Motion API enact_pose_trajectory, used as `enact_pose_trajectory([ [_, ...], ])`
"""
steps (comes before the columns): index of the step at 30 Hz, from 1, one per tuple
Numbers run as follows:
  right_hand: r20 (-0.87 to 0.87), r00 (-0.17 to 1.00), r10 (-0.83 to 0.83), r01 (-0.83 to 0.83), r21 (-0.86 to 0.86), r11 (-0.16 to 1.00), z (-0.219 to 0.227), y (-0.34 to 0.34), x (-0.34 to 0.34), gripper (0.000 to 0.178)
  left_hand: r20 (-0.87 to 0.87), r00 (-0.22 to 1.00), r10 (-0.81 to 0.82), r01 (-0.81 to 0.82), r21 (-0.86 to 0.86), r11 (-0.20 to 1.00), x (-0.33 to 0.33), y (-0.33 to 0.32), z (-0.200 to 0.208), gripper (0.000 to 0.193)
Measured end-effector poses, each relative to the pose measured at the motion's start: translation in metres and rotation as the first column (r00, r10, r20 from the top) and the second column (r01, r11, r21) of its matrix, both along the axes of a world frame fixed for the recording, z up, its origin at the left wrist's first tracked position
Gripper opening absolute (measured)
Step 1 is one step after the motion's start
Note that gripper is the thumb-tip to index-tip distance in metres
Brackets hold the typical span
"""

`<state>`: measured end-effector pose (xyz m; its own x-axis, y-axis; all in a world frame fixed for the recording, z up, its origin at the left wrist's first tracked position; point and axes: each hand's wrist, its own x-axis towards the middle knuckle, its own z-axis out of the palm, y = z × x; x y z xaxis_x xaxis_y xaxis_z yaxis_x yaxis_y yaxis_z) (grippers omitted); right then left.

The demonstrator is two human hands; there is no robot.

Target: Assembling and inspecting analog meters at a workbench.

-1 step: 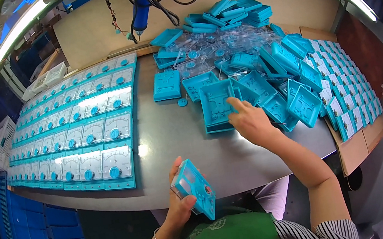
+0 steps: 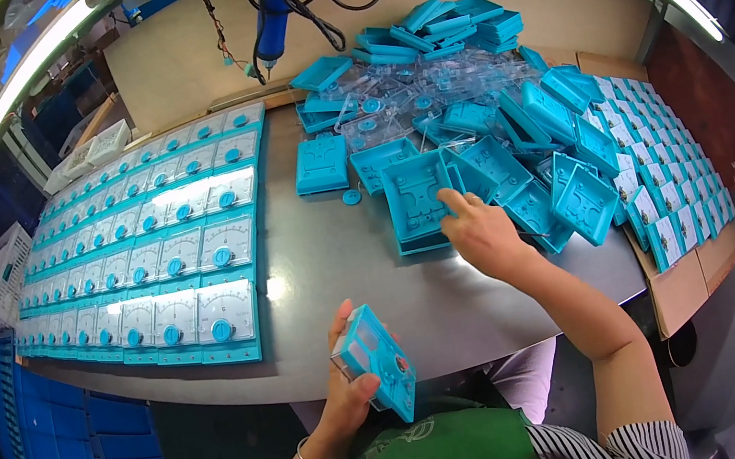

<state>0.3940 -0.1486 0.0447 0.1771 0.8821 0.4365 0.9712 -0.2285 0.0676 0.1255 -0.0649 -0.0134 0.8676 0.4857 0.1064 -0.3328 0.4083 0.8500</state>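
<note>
My left hand [image 2: 348, 390] is wrapped round a turquoise meter case [image 2: 382, 363], tilted above the table's near edge. The case has a clear front and a small reddish part at its middle. Farther up and to the right, my right hand [image 2: 485, 231] pinches the right wall of an open turquoise tray-like case [image 2: 416, 194]; its lower fingers are partly hidden. Beneath that one lies another turquoise case [image 2: 424, 244]. More open cases [image 2: 493, 167] are heaped just beyond the hand.
Rows of finished-looking meters [image 2: 176, 315] with round knobs cover the left side. Clear plastic covers [image 2: 421, 84] lie piled at the back. At right, rows of white-faced units [image 2: 668, 223] rest on cardboard [image 2: 690, 297]. A blue electric screwdriver [image 2: 272, 36] hangs overhead; a loose knob [image 2: 351, 197] lies mid-table.
</note>
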Motion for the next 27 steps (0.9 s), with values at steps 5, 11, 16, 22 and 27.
enact_pose_trajectory([
  [5, 0.056, 0.993, 0.109, -0.112, 0.058, 0.992, -0.007, -0.003, 0.022, 0.007, -0.018, 1.0, 0.004, -0.006, -0.122, 0.993, 0.002, -0.007, 0.007, 0.101],
  [11, -0.226, 0.966, 0.127, -0.055, 0.299, 0.953, -0.001, -0.016, 0.018, 0.005, 0.029, 0.998, -0.055, 0.057, -0.073, 0.996, 0.005, -0.012, 0.002, 0.089],
  [16, -0.731, 0.639, 0.237, 0.084, 0.373, 0.924, 0.032, -0.048, -0.02, 0.008, 0.02, 1.0, -0.01, 0.013, -0.108, 0.994, 0.0, -0.011, -0.006, 0.085],
  [22, -0.856, -0.513, -0.065, 0.054, -0.107, 0.993, -0.01, -0.092, -0.047, 0.02, 0.022, 0.993, 0.118, -0.112, -0.177, 0.978, -0.008, 0.001, 0.008, 0.086],
  [27, -0.922, 0.333, -0.199, 0.042, -0.196, 0.98, -0.014, -0.089, -0.057, 0.023, -0.005, 0.995, 0.1, -0.1, -0.13, 0.987, -0.008, 0.015, 0.008, 0.089],
])
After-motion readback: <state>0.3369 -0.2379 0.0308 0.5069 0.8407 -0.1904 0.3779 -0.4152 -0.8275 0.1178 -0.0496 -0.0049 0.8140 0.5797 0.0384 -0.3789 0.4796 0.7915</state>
